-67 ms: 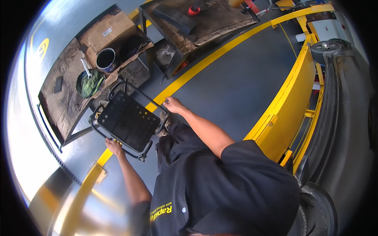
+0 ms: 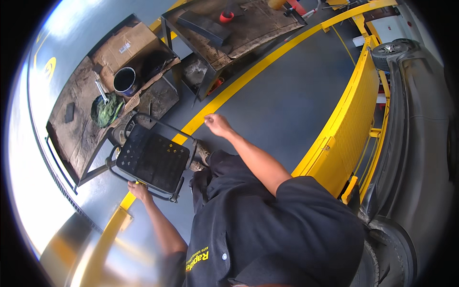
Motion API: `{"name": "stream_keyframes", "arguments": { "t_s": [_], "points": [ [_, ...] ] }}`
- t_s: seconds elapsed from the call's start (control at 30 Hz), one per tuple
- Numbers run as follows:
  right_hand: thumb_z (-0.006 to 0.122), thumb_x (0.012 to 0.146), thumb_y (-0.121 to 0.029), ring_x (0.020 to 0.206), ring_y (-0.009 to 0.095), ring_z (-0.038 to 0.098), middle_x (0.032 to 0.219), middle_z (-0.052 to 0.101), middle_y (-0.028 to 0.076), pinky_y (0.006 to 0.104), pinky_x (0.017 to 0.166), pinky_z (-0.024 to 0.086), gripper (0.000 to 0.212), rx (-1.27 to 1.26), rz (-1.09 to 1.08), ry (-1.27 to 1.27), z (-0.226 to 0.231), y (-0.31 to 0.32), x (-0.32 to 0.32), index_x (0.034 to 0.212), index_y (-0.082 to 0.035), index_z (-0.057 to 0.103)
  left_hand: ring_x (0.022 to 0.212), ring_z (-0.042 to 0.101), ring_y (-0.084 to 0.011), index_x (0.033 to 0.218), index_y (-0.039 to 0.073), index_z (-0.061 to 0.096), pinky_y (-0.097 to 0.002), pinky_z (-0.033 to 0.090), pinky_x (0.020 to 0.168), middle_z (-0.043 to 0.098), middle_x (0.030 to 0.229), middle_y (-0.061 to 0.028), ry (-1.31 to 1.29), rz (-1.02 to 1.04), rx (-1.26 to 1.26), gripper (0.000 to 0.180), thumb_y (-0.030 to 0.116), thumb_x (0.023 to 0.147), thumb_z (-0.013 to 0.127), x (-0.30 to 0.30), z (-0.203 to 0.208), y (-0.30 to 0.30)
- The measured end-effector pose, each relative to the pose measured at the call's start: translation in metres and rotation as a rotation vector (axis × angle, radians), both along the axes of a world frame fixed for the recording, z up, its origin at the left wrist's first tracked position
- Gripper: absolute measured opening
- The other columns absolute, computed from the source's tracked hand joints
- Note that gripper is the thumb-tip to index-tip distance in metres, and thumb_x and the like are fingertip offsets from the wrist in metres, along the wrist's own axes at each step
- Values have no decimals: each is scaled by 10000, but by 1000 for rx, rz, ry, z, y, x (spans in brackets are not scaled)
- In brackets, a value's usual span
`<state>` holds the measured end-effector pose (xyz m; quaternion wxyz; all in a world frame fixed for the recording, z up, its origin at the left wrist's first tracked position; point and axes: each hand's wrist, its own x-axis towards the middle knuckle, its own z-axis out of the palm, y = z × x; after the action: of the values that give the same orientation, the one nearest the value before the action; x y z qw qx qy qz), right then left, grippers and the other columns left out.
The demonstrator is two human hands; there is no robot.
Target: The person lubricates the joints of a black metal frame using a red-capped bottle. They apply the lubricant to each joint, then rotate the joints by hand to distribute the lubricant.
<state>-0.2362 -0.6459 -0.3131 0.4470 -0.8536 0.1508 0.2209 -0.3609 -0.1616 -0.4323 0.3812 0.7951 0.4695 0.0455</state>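
Note:
A black chair (image 2: 152, 160) with a tubular frame and a panel dotted with small holes stands in front of me, left of my legs. Its near-left frame tube is gripped by my left hand (image 2: 138, 190), fingers wrapped round it. My right hand (image 2: 218, 125) hangs in the air beyond the chair's right side, a short way off the frame. Its fingers are curled together and nothing shows in them. Just beyond the chair is a dirty workbench (image 2: 71, 131) with a dark pan holding a green rag (image 2: 109, 112) and a wrench (image 2: 101, 90).
On the workbench are a dark bucket (image 2: 125, 80) and a cardboard box (image 2: 129, 47). A second bench (image 2: 253, 33) holds a red cup (image 2: 226, 17). To my right run a yellow metal ramp (image 2: 342, 134) and a dark car (image 2: 420, 119). A yellow stripe (image 2: 229, 93) crosses the floor.
My right hand has let go of the chair's frame and moved slightly right of it. The chair sits a little lower in view; my left hand keeps its grip.

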Motion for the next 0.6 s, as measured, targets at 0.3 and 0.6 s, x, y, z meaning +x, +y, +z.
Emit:
{"name": "stream_keyframes", "arguments": {
  "t_s": [0.3,0.6],
  "points": [
    [763,940,-181,868,199,778,935,820,84,364,812,608,188,-404,-873,-508,47,-311,100,1062,-49,818,547,523,-110,1200,94,630,-265,365,447,597,772,-16,-172,336,-459,488,555,1143,480,-36,48,-36],
    [890,867,-399,1150,388,738,1216,786,197,470,1006,571,447,-577,-1103,-548,85,-527,321,1128,-48,798,522,316,-88,1119,96,653,-265,236,462,317,672,55,-124,672,-260,472,553,1027,727,-64,108,-58]
  ]
}}
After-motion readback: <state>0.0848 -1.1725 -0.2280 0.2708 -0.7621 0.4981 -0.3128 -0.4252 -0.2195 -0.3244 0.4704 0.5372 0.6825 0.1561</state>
